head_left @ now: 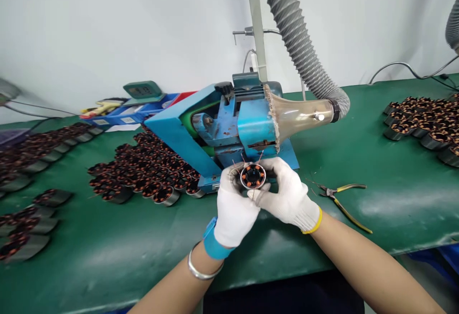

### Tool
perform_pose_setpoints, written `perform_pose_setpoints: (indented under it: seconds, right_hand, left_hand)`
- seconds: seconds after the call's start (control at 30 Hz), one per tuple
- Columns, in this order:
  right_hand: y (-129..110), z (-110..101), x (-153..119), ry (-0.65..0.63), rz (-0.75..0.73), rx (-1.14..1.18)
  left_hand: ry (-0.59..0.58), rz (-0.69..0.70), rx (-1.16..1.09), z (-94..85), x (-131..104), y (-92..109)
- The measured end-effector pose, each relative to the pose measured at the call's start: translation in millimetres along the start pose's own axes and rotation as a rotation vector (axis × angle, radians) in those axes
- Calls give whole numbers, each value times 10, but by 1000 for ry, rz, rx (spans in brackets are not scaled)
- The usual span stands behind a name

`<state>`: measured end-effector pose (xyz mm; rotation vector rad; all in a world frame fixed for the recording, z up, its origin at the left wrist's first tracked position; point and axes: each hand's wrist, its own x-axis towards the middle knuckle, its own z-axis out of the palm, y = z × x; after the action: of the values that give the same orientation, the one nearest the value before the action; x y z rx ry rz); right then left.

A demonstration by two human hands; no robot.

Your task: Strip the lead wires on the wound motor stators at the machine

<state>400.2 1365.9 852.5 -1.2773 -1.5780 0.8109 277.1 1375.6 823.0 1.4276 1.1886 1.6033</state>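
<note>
Between my gloved hands is a round motor stator [253, 176] with a silver ring, copper windings and thin wire ends sticking out. My left hand [236, 209], in a white glove with a blue wrist strap, grips its left side. White-gloved with a yellow cuff, my right hand [285, 194] holds the stator from the right, its thumb at the lower rim. Just behind the stator stands a blue machine [229, 127] with a clear funnel [296, 113] on its right side. Pliers [344, 199] with yellow-green handles lie to the right of my right hand.
Many stators [143, 170] stand grouped left of the machine, with more at the far left [28, 228] and far right [426, 123]. A grey hose [301, 32] runs up from the funnel. Blue bins [129, 113] sit at the back of the green table [143, 252].
</note>
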Motion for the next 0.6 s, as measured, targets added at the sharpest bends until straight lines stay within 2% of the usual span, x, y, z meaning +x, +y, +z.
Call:
perform_pose_setpoints:
  seconds: [0.13, 0.23, 0.3, 0.37, 0.43, 0.47, 0.53, 0.6]
  right_hand:
    - [2, 35, -74, -222, -169, -188]
    - [44, 93, -110, -364, -383, -365]
    - [68, 133, -140, -404, -478, -442]
    - [81, 162, -170, -409, -510, -480]
    - [81, 179, -193, -398, -503, -490]
    - [79, 186, -199, -392, -498, -487]
    - [74, 198, -204, -390, -488, -481]
    - [76, 211, -202, -393, -473, -486]
  left_hand:
    - [-79, -115, 117, -387, -236, -30]
    - [-76, -208, 357, -867, -408, -200]
    - [-23, -281, 559, -1292, -462, -346]
    - [66, -390, 739, -1760, -443, -452]
    - [201, -488, 974, -2185, -364, -484]
    - [276, -486, 1125, -2351, -311, -475]
    - [371, -403, 1346, -2538, -197, -434]
    - [348, -314, 1355, -2518, -82, -396]
